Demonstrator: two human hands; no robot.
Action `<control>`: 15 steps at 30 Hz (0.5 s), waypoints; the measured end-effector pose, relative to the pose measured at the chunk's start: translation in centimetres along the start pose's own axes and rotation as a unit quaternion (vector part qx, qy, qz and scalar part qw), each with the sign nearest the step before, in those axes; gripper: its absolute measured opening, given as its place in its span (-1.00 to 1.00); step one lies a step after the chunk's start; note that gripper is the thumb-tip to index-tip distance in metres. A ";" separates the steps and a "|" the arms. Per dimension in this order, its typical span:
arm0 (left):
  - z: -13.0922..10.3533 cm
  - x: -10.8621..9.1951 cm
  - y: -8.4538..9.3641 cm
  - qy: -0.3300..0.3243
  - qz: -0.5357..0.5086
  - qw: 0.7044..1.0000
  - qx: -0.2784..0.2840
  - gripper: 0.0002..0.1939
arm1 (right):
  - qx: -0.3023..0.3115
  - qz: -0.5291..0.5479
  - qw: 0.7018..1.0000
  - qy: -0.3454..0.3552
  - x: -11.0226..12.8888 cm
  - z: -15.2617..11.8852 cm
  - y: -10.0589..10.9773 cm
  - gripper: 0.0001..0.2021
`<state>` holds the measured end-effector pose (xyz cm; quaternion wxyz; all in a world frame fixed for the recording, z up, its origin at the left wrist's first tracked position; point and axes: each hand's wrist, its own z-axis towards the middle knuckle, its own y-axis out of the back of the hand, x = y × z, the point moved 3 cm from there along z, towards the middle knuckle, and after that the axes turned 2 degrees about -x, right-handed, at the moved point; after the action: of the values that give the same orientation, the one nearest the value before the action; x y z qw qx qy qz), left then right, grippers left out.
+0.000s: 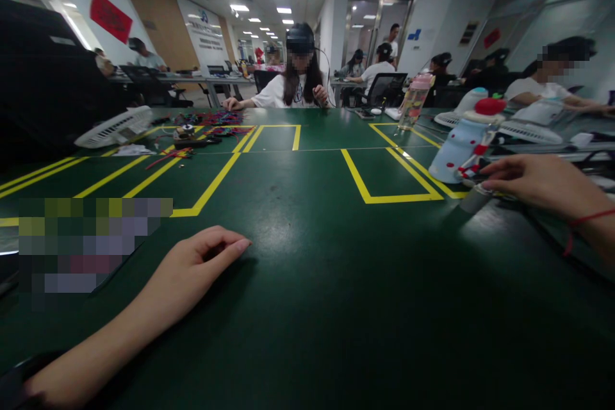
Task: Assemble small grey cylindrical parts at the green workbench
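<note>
My left hand (204, 256) rests on the dark green table (307, 295), its fingers curled in and the thumb laid along them; nothing shows in it. At the right, my right hand (538, 182) pinches the upper end of a small grey cylinder (475, 197), which stands slightly tilted at the tabletop. Whether the cylinder touches the table I cannot tell. Just behind it stands a light blue bottle (454, 150) with a red top and a strap with red-and-white trim. A pixelated flat object (96, 243) lies left of my left hand.
Yellow tape (403, 199) marks outlines on the table. Tangled wires (211, 118) and a white fan (115, 127) lie at the far left. A clear bottle with a pink lid (416, 102) stands far right. Across the table sits a person (293, 86); others work behind.
</note>
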<state>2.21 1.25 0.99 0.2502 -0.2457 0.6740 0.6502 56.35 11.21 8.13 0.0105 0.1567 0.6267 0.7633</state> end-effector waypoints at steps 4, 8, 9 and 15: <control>0.0 0.0 0.0 0.013 0.003 1.000 -0.002 -0.56 | 0.020 0.018 1.000 0.002 -0.5 0.3 0.0 -0.55; -0.1 -0.2 0.0 0.009 -0.003 1.000 0.001 -0.57 | 0.057 -0.028 0.998 -0.007 -1.1 0.8 -0.3 -0.39; -0.1 -0.2 0.0 0.007 -0.004 1.000 0.001 -0.58 | 0.067 -0.045 0.997 -0.009 -1.1 0.9 -0.4 -0.44; 0.2 0.3 -0.2 0.000 -0.008 1.000 -0.001 -0.59 | 0.001 0.007 0.998 0.059 3.6 -1.7 -0.6 -0.56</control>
<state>2.10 1.43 0.66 0.2552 -0.2518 0.6715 0.6485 52.35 10.44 8.09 -0.0320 0.1153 0.6260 0.7706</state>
